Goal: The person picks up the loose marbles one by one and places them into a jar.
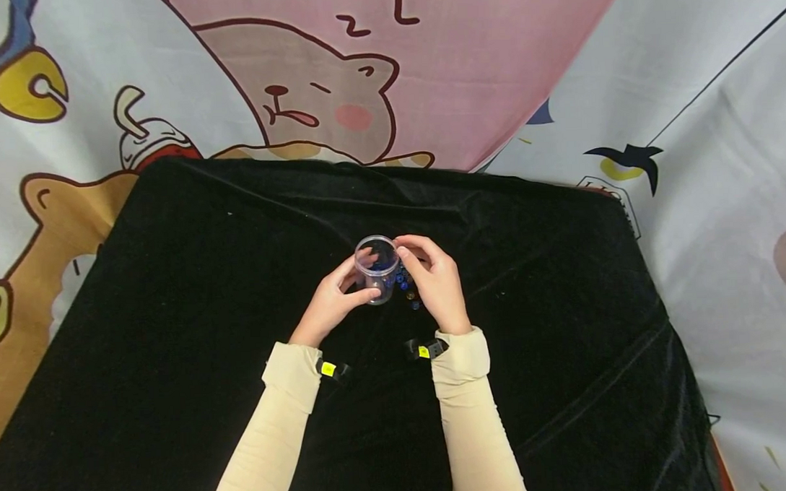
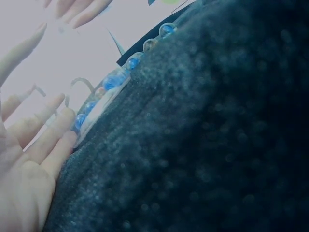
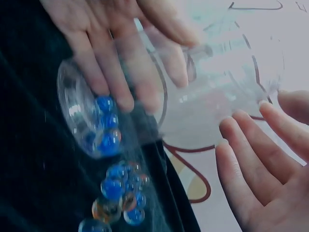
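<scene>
My left hand (image 1: 330, 305) grips a clear plastic jar (image 1: 377, 275) from its left side, thumb in front and fingers behind. The jar stands upright with its round mouth uncovered. Near its base, blue marbles (image 3: 108, 121) show through the wall in the right wrist view. My right hand (image 1: 436, 280) is at the right of the rim, with thumb and fingertips close by it. In the right wrist view, those fingers (image 3: 251, 145) are loosely bent beside the wall. A cluster of loose blue and amber marbles (image 3: 113, 188) lies beside the jar, partly below my right hand.
Black velvety cloth (image 1: 207, 317) covers the table, with creases at its back and right. A white and pink curtain (image 1: 478, 69) with cartoon animals hangs behind and around the table.
</scene>
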Demonstrator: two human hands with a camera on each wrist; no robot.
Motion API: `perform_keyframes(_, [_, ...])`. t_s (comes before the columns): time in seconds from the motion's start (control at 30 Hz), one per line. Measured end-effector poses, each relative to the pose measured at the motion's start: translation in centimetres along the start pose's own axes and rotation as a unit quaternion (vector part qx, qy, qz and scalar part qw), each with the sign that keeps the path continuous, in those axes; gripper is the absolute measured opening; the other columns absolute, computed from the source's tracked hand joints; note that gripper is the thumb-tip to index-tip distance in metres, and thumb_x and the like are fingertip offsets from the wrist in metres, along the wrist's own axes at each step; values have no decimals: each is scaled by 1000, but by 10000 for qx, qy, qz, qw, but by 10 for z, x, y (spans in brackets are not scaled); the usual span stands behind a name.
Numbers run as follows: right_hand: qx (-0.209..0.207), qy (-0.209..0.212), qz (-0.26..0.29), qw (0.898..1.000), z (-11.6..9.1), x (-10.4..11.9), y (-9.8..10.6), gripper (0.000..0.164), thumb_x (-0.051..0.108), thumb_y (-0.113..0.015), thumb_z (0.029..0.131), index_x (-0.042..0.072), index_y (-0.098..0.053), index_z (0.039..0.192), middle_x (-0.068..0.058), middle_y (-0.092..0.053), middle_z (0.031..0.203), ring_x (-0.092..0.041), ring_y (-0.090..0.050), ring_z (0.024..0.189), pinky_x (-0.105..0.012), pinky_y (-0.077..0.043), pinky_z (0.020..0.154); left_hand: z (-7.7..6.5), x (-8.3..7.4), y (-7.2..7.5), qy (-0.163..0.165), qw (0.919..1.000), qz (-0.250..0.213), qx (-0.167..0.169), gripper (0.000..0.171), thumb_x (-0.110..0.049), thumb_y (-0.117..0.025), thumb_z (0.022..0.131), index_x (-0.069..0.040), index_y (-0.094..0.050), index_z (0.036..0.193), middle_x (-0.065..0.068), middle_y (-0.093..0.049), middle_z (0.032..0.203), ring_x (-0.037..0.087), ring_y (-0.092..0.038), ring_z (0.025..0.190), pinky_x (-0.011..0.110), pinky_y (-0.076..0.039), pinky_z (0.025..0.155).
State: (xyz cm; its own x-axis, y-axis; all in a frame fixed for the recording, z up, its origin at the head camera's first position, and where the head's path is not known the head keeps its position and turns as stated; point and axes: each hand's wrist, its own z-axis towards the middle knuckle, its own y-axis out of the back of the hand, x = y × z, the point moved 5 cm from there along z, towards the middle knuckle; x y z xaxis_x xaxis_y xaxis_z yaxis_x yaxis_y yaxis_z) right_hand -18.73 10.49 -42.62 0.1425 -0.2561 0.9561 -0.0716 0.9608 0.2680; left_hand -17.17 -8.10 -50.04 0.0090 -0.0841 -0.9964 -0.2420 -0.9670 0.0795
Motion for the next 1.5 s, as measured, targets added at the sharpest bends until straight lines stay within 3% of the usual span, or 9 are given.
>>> perform_keyframes(0.5, [-127,-430,-239,9987,4,-19,27,29,24,-58,105,6,-67,127,-14,-75,119,-25,-72,103,-22,-57,89,0,-2,-2,-41,9998,-148,125,66,-17,-74,95,-25,-45,153,-2,-52,156,19,-44,149,47,-29,127])
perform_keyframes(0.87, [59,-807,-548,9952,5,-32,35,31,24,-58,105,6,-66,129,-15,-73,121,-29,-72,102,-25,-56,83,-2,-5,-4,-166,9992,-189,325,71,-18,-72,96,-23,-37,157,-2,-45,161,19,-32,155,48,-21,130])
perform_keyframes(1.03, [304,-933,-882,9913,5,-39,34,32,22,-62,103,5,-66,130,-16,-73,117,-30,-72,97,-29,-58,80,-2,-5,-5,-285,9987,-218,357,75,-12,-71,96,-19,-33,159,4,-41,163,24,-32,155,51,-21,129])
perform_keyframes(1.3, [818,-1053,-1222,9835,4,-50,28,36,18,-61,103,6,-62,136,-18,-73,107,-27,-73,88,-29,-59,76,-3,-4,-5,-222,9990,-202,340,68,-11,-68,97,-21,-37,157,2,-45,161,23,-37,153,52,-24,128])
perform_keyframes(1.5, [1183,-1192,-1708,9709,2,-54,23,33,17,-60,102,7,-64,133,-14,-74,103,-21,-70,81,-28,-56,73,-3,-5,-4,-229,9989,-249,333,68,-11,-68,97,-19,-37,157,3,-44,161,23,-34,155,51,-21,130])
